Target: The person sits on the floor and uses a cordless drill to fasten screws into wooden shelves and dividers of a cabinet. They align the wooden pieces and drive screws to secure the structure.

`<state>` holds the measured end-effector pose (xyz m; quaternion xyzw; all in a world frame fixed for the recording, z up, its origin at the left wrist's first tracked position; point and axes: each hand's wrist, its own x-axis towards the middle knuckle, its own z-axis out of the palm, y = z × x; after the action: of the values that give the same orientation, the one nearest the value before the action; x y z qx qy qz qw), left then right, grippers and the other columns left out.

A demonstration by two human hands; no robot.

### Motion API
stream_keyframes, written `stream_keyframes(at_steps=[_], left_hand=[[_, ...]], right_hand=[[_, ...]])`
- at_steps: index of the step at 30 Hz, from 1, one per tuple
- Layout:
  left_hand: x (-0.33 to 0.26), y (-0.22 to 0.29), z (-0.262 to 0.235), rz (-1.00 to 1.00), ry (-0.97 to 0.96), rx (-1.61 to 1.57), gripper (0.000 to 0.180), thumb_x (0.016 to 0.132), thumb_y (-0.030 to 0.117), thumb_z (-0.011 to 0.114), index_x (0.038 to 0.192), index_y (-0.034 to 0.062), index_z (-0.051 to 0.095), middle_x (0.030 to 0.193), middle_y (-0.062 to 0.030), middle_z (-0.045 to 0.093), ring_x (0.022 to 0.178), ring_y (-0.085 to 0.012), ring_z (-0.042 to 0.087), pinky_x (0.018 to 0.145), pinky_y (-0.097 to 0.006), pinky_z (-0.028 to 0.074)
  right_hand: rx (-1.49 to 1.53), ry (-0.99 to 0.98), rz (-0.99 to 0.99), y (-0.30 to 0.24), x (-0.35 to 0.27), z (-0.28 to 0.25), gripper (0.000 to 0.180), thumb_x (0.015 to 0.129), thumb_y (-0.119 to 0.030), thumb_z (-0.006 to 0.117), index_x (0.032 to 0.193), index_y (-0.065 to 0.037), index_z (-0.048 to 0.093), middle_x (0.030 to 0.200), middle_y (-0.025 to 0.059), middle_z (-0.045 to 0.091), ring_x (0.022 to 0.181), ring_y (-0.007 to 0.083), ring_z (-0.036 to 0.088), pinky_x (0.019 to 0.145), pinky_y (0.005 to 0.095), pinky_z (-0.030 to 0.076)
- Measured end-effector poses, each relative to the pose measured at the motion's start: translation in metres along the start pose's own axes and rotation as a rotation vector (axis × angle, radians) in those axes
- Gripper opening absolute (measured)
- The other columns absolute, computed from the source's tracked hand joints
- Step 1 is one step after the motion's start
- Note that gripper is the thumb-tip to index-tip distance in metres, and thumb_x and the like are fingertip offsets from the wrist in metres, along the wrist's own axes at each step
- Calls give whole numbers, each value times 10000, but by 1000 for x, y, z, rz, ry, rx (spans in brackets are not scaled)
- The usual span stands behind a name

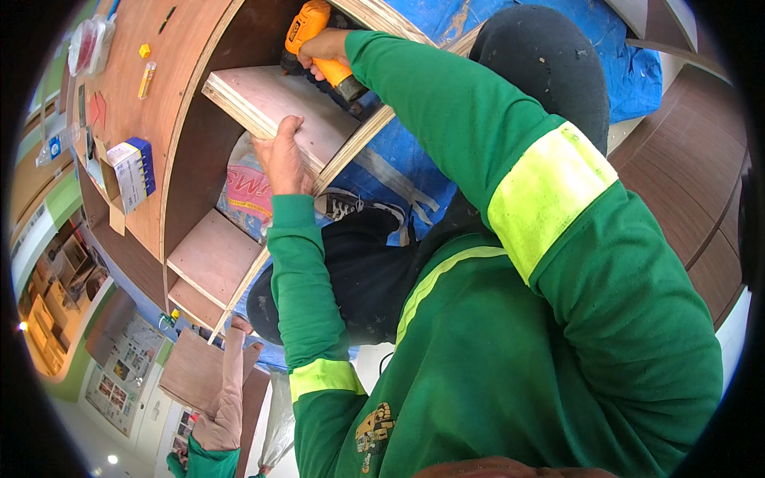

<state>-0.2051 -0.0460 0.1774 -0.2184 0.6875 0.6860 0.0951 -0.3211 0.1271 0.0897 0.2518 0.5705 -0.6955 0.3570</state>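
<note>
My right hand (pixel 325 52) is wrapped round the handle of an orange and black cordless drill (pixel 306 25), inside a curved plywood cabinet frame (pixel 185 119). The drill's front end points into the frame, beyond a plywood shelf board (pixel 275 99), and its tip is hidden. With my left hand (pixel 285 159) I grip the near edge of that board, thumb on top and fingers out of sight below. Under the board a printed sack (pixel 247 187) shows in part. A lower plywood shelf (pixel 213 256) sits nearer to me in the same frame.
On the brown panel at left stand a blue and white box (pixel 132 171), a yellow tube (pixel 147 80), a yellow cube (pixel 144 51) and a plastic bag (pixel 92 44). Blue sheeting (pixel 629 72) covers the floor by my legs. Another person's arm (pixel 227 390) reaches in at lower left.
</note>
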Motion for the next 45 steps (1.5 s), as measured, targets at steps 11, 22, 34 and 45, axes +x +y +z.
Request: stream_keyframes(at_steps=[11, 22, 34, 45], left_hand=[[2, 0, -3, -4, -20, 34, 571, 838, 12, 730, 1364, 5, 508, 1162, -124, 631, 1032, -252, 646, 901, -433, 575], [2, -2, -5, 9, -20, 55, 585, 834, 37, 741, 1367, -7, 505, 1181, -142, 634, 1037, -264, 651, 920, -428, 567], [3, -3, -5, 14, -20, 53, 594, 831, 21, 738, 1376, -7, 503, 1185, -145, 633, 1034, -265, 654, 918, -426, 569], [4, -3, -6, 2, -22, 62, 596, 833, 17, 729, 1383, -10, 500, 1185, -147, 632, 1038, -268, 652, 928, -434, 570]], right_hand=[[-19, 9, 7, 0, 2, 1, 300, 802, -113, 729, 1080, -6, 695, 804, 118, 704, 622, 227, 688, 592, 404, 590], [-42, 6, -1, 0, 0, 1, 316, 799, -111, 719, 1093, 0, 686, 825, 119, 709, 624, 218, 690, 592, 390, 588], [-83, -17, 2, 1, 5, 0, 335, 803, -135, 725, 1111, -7, 684, 819, 112, 708, 627, 217, 701, 583, 385, 590], [-88, 10, -13, 3, 7, 3, 316, 807, -139, 727, 1091, -4, 694, 837, 117, 721, 636, 226, 712, 592, 398, 597]])
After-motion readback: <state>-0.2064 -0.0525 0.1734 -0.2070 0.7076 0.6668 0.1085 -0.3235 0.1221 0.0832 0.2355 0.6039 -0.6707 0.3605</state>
